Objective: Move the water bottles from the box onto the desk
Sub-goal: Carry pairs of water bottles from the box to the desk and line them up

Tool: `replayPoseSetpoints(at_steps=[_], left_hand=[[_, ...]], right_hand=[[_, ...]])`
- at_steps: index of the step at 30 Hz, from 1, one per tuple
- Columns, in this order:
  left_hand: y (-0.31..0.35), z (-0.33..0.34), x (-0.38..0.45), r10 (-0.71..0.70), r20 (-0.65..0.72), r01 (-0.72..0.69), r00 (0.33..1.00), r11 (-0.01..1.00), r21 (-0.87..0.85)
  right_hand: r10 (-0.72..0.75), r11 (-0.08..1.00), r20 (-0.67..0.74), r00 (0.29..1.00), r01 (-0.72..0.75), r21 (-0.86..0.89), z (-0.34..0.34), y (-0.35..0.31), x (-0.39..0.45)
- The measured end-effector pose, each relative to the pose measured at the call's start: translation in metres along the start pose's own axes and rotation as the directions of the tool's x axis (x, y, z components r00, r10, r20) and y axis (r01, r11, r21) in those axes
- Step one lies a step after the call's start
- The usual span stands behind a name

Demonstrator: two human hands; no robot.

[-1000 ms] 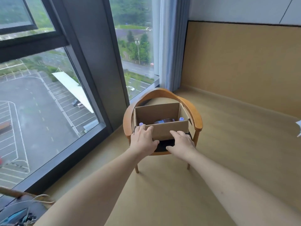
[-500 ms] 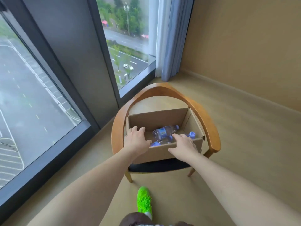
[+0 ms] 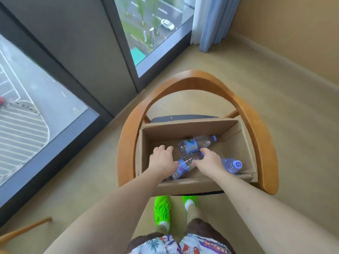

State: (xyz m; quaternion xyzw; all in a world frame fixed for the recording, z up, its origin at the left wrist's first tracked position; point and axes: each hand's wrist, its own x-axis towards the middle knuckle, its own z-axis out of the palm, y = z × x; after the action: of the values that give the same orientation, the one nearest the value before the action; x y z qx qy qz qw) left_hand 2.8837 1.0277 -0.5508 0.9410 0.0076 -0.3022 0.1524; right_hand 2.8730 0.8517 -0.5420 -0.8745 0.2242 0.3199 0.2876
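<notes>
An open cardboard box [image 3: 190, 125] sits on the seat of a wooden armchair [image 3: 205, 79]. Three clear water bottles with purple caps lie inside. One lies at the back [image 3: 196, 143], one slants across the middle [image 3: 183, 166], and one at the right [image 3: 232, 165] points its cap toward me. My left hand [image 3: 162, 159] is down inside the box at the left, fingers spread, beside the middle bottle. My right hand [image 3: 208, 161] rests over the middle bottle's upper part with fingers apart, not closed around it. No desk is in view.
Floor-to-ceiling windows [image 3: 27, 107] run along the left and a curtain [image 3: 211, 21] hangs in the far corner. A tan wall [image 3: 293, 24] bounds the right. My green shoes [image 3: 162, 209] stand just in front of the chair. Another wooden piece [image 3: 23, 230] pokes in at lower left.
I have stepped up to the chair and now look straight down into the box. Both hands moved from the box's front rim down inside it, onto the bottles.
</notes>
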Motion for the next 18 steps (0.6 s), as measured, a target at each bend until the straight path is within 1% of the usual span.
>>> replayPoseSetpoints(at_steps=[2,4,8,10,13,15,18], left_hand=[[0.007,0.017,0.018,-0.024,0.035,0.025,0.999,0.999,-0.021],[0.014,0.035,0.033,-0.037,0.069,0.040,0.997,0.999,-0.035],[0.020,0.074,0.064,-0.084,0.143,0.088,0.986,0.996,-0.024],[0.023,0.092,0.080,-0.101,0.176,0.109,0.979,0.993,-0.036],[0.027,0.116,0.100,-0.136,0.214,0.148,0.967,0.988,-0.042],[0.028,0.130,0.109,-0.173,0.259,0.184,0.950,0.983,-0.016],[0.030,0.145,0.115,-0.196,0.290,0.189,0.937,0.981,0.051]], right_hand=[[0.064,0.990,0.001,0.998,-0.063,0.127,0.000,0.001,0.029],[0.140,0.955,0.001,0.990,-0.135,0.264,0.002,0.005,0.056],[0.266,0.814,0.079,0.961,-0.268,0.516,0.020,0.013,0.106],[0.327,0.754,0.094,0.940,-0.320,0.573,0.029,0.017,0.128],[0.424,0.711,0.047,0.905,-0.365,0.601,0.041,0.023,0.161],[0.476,0.619,0.089,0.875,-0.405,0.673,0.046,0.025,0.176],[0.496,0.431,0.228,0.838,-0.465,0.774,0.050,0.028,0.190]])
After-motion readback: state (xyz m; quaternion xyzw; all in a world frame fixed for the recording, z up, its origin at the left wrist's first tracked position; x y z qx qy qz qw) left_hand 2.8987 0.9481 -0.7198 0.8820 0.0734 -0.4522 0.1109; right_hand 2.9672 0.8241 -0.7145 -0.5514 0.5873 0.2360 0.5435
